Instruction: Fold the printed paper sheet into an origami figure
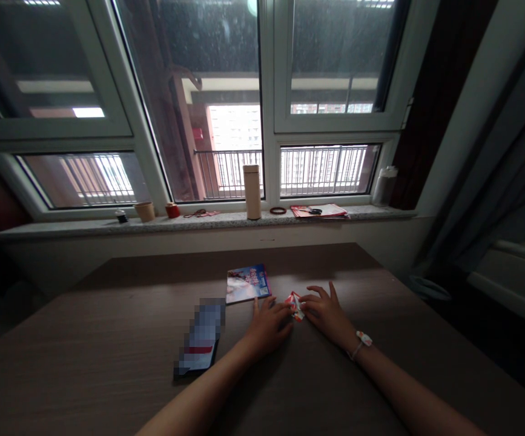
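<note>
Both the left hand (267, 327) and the right hand (328, 315) touch the small red-and-white paper (295, 306) between them, each loosely curled; whether they pinch it, I cannot tell. Light, even pressure from both sides should steady it (it looks thin). Just beyond the left hand lies a booklet (246, 284), perhaps crowding it; a phone (202, 333) rests on the bench (121, 339) to that hand's left.

One folded paper (295, 306), one booklet (246, 283), two bottles (252, 194)
</note>
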`<action>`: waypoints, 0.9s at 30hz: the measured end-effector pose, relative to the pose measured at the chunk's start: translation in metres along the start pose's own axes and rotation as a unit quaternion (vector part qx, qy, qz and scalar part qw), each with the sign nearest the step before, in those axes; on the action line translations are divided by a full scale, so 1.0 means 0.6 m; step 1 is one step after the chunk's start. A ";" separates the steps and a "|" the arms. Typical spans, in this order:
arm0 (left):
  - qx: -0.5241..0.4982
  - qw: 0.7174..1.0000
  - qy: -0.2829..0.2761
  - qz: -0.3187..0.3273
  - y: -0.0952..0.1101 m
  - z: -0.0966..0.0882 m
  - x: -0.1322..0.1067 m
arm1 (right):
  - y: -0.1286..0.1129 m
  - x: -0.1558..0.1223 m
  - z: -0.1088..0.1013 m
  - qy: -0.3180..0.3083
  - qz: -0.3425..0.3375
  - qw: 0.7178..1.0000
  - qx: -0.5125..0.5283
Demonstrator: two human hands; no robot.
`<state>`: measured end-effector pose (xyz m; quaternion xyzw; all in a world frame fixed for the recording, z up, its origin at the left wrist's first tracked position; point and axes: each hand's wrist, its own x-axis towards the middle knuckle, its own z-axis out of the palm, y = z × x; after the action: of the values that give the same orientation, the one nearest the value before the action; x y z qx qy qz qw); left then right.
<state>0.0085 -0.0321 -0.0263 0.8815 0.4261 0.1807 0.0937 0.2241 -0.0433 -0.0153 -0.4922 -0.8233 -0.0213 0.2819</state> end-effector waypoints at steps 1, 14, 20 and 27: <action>0.001 1.000 -0.001 0.000 0.001 -0.001 0.000 | 0.001 0.000 0.000 -0.001 -0.003 1.000 -0.001; 0.003 1.000 -0.003 0.003 0.003 -0.002 0.001 | -0.004 0.000 -0.005 -0.021 -0.017 0.999 -0.030; -0.006 1.000 -0.003 -0.002 0.004 -0.004 0.001 | -0.005 0.001 -0.006 -0.029 -0.006 0.999 -0.028; -0.012 1.000 -0.007 -0.003 0.005 -0.005 0.001 | -0.006 0.001 -0.006 -0.029 0.002 0.999 -0.025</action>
<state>0.0095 -0.0336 -0.0223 0.8803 0.4258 0.1792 0.1079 0.2229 -0.0458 -0.0111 -0.5013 -0.8293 -0.0273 0.2452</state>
